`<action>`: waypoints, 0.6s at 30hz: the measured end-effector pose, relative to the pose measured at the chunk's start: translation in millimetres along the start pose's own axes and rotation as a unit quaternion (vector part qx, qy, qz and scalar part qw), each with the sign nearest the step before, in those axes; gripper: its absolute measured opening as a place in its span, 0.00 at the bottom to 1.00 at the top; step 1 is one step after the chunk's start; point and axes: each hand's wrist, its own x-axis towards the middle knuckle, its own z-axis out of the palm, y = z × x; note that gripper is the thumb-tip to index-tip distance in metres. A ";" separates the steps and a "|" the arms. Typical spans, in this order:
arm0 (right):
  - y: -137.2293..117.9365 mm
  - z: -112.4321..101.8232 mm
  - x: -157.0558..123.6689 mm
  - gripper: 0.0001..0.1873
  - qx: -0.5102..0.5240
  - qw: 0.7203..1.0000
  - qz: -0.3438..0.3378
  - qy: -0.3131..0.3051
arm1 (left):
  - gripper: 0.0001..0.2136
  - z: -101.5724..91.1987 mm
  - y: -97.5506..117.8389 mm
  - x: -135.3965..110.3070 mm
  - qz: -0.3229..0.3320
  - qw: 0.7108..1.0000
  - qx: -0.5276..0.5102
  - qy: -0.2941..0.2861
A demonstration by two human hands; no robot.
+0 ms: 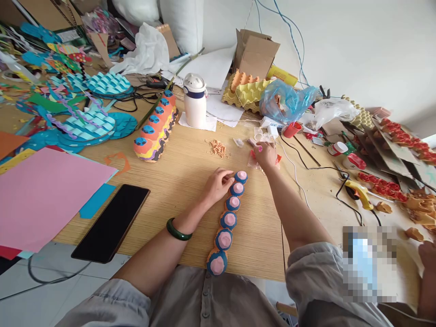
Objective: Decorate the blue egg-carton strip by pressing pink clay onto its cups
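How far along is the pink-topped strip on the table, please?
Done: all six cups of the strip are blue with pink tops. In hand: the left hand steadies its far end while the right hand touches a small packet. Left, probably: its sides look plain beside the striped piece.

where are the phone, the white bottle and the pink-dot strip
phone [111, 222]: head view, middle of its dark screen
white bottle [195, 108]: head view, its body below the lid
pink-dot strip [230, 219]: head view, a pink dot midway along
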 end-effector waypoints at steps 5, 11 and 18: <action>-12.5 16.9 32.2 0.12 -0.042 0.998 0.029 -0.031 | 0.10 1.2 -2.4 1.4 -0.003 1.000 0.004 -0.003; -14.2 21.4 33.7 0.12 -0.044 0.999 0.025 0.007 | 0.09 2.0 -5.9 3.3 0.002 1.000 0.007 0.016; -15.4 -5.9 -17.3 0.07 0.119 0.972 0.068 0.193 | 0.09 -1.9 1.7 1.9 0.019 0.999 -0.007 0.037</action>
